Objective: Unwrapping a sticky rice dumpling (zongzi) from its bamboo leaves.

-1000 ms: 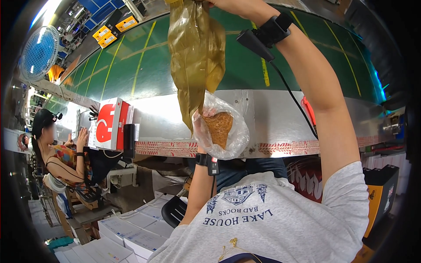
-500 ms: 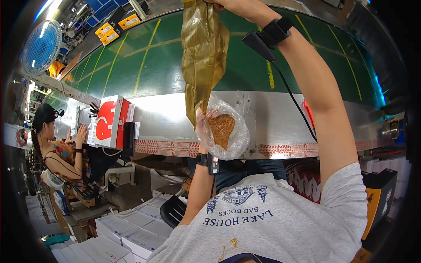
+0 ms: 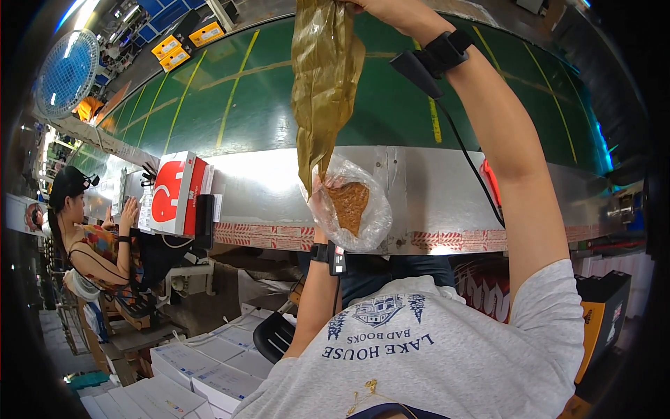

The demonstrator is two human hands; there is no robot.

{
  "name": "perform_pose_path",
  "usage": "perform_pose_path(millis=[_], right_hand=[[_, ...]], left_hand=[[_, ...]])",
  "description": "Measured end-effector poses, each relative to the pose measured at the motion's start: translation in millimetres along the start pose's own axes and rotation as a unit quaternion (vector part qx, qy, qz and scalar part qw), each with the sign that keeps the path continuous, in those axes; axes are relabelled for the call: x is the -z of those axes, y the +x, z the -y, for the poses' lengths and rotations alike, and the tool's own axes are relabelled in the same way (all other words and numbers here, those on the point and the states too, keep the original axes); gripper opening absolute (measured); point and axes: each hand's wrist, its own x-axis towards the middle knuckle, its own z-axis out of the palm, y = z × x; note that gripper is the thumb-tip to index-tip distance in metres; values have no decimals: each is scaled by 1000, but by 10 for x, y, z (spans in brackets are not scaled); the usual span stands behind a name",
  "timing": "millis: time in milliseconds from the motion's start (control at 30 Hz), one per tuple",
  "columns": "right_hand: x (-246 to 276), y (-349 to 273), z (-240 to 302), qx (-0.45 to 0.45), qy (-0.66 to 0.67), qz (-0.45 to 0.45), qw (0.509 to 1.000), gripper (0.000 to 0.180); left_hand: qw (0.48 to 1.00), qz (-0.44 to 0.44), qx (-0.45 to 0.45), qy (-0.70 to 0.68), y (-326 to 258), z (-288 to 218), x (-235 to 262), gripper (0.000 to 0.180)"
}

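Note:
A clear plastic bag hangs open above the table's near edge. In it sits a brown, grainy, triangular rice dumpling. My left hand, partly hidden by the plastic, is closed round the bag and the dumpling. A long, creased, olive-brown leaf stretches upright from beside the dumpling to the top of the picture, its pointed lower tip at my left fingers. High up, my right hand pinches the leaf near its upper end; some of those fingers are cut off by the picture's edge.
A green conveyor belt runs beyond the metal table edge. A red and white box stands at left, near a seated person. White cartons are stacked below left. A black cable hangs from my right wrist.
The leaf has risen slightly with my right hand, and its lower tip sits higher. My left hand and the bag have shifted a little to the left.

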Motion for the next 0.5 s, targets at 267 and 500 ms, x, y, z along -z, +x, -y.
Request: perform_pose_path(millis=[267, 500], right_hand=[[94, -14, 166, 1, -34, 5, 999, 14], [183, -28, 316, -8, 84, -18, 996, 13]], left_hand=[[999, 38, 25, 9, 17, -36, 141, 18], [998, 3, 59, 12, -42, -117, 185, 20]])
